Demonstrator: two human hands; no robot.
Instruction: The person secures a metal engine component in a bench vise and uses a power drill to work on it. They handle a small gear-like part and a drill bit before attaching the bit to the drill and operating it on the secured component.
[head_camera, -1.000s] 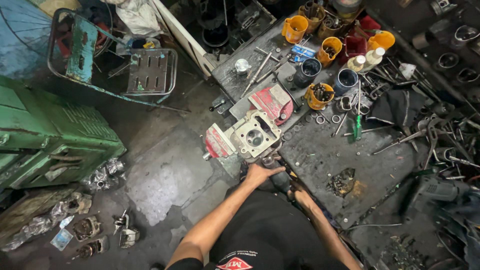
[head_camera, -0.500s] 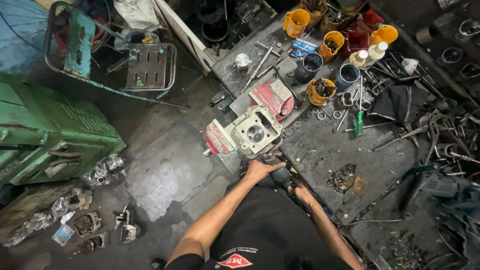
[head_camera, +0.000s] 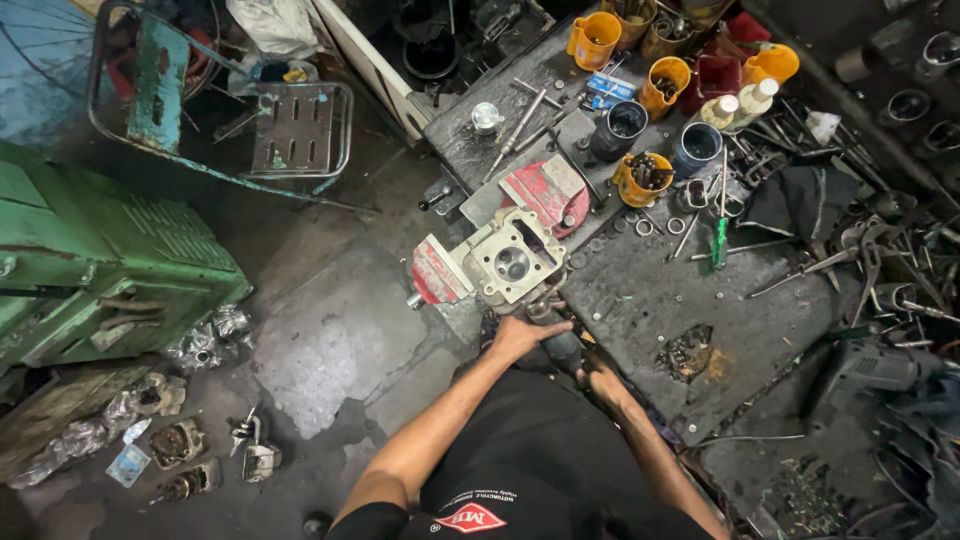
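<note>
From my head view I see both hands low in the middle, just under a grey metal cylinder head (head_camera: 513, 262) that sits clamped in a red bench vise (head_camera: 440, 272) at the near corner of the desk (head_camera: 650, 300). My left hand (head_camera: 520, 336) is curled over a dark tool (head_camera: 556, 345), fingers wrapped round it, knuckles toward the casting. My right hand (head_camera: 603, 382) lies just behind on the same tool's rear end; it looks closed, but my forearm and black shirt cover most of it, so I cannot tell how tight the grip is. The tool's front end reaches the lower edge of the cylinder head; the contact point itself is too dark to make out.

Behind the vise the desk carries yellow cups (head_camera: 640, 178) of small parts, a dark cup (head_camera: 617, 130), a green-handled screwdriver (head_camera: 719, 240) and loose rings and rods. The far right side is a tangle of dark metal that I cannot sort out. On the floor to the left lie a green metal cabinet (head_camera: 110, 270) and engine parts in plastic bags (head_camera: 170, 440).

Compared with half a second ago, the hands and the cylinder head sit in the same place in relation to each other; only my view has shifted a little, bringing the vise slightly lower in frame.
</note>
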